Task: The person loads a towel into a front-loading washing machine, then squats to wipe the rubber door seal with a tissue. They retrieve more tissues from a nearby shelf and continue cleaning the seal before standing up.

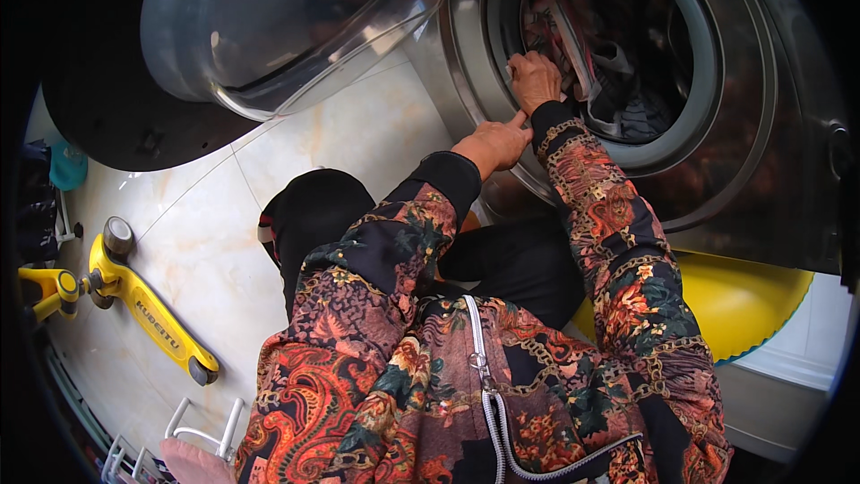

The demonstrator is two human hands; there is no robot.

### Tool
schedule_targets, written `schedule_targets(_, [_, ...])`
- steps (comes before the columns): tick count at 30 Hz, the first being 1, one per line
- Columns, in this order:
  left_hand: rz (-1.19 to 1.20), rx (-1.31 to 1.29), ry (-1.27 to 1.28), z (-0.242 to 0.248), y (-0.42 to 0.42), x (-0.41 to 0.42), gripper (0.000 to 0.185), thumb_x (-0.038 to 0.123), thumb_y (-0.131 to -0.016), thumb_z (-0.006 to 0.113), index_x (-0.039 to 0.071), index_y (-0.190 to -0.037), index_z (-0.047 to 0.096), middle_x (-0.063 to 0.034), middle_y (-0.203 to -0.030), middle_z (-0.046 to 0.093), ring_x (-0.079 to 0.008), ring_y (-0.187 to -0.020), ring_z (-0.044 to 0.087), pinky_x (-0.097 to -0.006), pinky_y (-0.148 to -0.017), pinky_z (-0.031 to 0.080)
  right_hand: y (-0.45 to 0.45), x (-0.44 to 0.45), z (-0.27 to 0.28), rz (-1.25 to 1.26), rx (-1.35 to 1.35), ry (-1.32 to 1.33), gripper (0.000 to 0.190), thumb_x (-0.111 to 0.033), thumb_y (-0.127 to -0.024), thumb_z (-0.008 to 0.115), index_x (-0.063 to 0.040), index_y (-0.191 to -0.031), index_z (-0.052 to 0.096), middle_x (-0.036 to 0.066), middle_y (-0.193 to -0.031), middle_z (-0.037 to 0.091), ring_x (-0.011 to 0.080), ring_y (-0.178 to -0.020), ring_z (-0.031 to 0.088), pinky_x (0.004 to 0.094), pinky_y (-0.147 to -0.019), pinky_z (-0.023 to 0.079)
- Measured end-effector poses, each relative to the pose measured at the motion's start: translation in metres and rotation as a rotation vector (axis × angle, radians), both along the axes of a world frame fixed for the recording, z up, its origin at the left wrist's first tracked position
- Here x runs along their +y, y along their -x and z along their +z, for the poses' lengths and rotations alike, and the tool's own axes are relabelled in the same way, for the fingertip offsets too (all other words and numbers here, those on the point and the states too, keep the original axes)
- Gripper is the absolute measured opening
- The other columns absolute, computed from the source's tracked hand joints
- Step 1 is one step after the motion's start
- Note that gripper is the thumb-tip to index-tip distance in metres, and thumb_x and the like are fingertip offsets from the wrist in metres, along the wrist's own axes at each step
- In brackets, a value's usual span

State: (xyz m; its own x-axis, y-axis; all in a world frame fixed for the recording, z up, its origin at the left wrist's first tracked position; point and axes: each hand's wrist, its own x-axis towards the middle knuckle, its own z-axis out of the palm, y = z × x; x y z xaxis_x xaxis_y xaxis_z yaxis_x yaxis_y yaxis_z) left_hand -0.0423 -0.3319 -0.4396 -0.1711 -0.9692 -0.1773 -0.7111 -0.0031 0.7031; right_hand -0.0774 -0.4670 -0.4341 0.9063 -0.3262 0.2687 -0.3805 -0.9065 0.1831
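A front-loading washing machine [463, 84] stands before me with its round door [282, 20] swung open to the left. My right hand [535, 81] is at the lower left of the opening, fingers curled over the inner lip of the grey rubber door seal [713, 74]. Just below it, my left hand [497, 143] touches the outer part of the seal, its index finger extended and the other fingers partly hidden. Inside the drum lie clothes: a striped pink and white fabric [571, 40] and a dark garment with pale edging [621, 97].
A yellow and black scooter or ride-on toy [158, 319] lies on the tiled floor [195, 235] at left. A yellow basin [742, 302] is below the machine at right. A teal container [68, 165] stands far left, and a white metal rack [205, 430] is at bottom left.
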Motion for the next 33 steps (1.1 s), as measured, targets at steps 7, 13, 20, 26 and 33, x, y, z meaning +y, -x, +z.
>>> schedule_targets(7, [0.034, 0.041, -0.001, 0.005, -0.001, 0.004, 0.049, 0.004, -0.078, 0.042, 0.017, -0.124, 0.034, -0.0134, -0.137, 0.017, -0.0341, -0.098, 0.054, -0.0429, -0.076, 0.046, -0.005, -0.004, 0.007, 0.088, 0.183, 0.069, 0.008, -0.005, -0.062, 0.056, -0.005, -0.070, 0.058, 0.010, -0.072, 0.056, 0.0273, -0.071, 0.056, 0.0375, -0.062, 0.046])
schedule_targets(13, [0.037, 0.003, -0.011, 0.005, -0.001, 0.001, 0.050, 0.003, -0.078, 0.042, 0.020, -0.125, 0.034, -0.0135, -0.139, 0.014, -0.0336, -0.100, 0.053, -0.0425, -0.078, 0.045, 0.004, 0.002, 0.020, 0.066, 0.349, -0.013, 0.010, -0.006, -0.062, 0.056, -0.007, -0.071, 0.059, 0.011, -0.075, 0.057, 0.0283, -0.074, 0.057, 0.0376, -0.065, 0.047])
schedule_targets(20, [0.063, -0.011, -0.012, 0.006, -0.003, -0.001, 0.055, 0.002, -0.078, 0.042, 0.024, -0.128, 0.032, -0.0136, -0.141, 0.007, -0.0324, -0.100, 0.053, -0.0413, -0.076, 0.047, 0.016, 0.001, 0.029, -0.114, 0.446, -0.141, 0.009, -0.012, -0.067, 0.057, -0.007, -0.073, 0.060, 0.014, -0.076, 0.059, 0.0312, -0.076, 0.057, 0.0404, -0.065, 0.046])
schedule_targets(26, [0.238, -0.034, 0.201, -0.009, -0.009, 0.000, 0.041, 0.004, -0.075, 0.046, 0.014, -0.115, 0.044, -0.0149, -0.119, 0.039, -0.0342, -0.088, 0.057, -0.0427, -0.071, 0.047, 0.030, 0.001, 0.031, -0.172, 0.370, -0.198, 0.008, -0.012, -0.070, 0.053, -0.008, -0.073, 0.060, 0.016, -0.076, 0.058, 0.0324, -0.075, 0.057, 0.0413, -0.065, 0.046])
schedule_targets(33, [0.531, 0.061, 0.283, 0.000, -0.023, -0.009, 0.041, 0.004, -0.075, 0.046, 0.010, -0.115, 0.043, -0.0141, -0.117, 0.041, -0.0347, -0.087, 0.056, -0.0432, -0.072, 0.047, 0.045, 0.014, 0.046, -0.229, 0.346, -0.164, 0.011, -0.012, -0.072, 0.051, -0.007, -0.074, 0.060, 0.018, -0.077, 0.059, 0.0342, -0.075, 0.058, 0.0419, -0.067, 0.046])
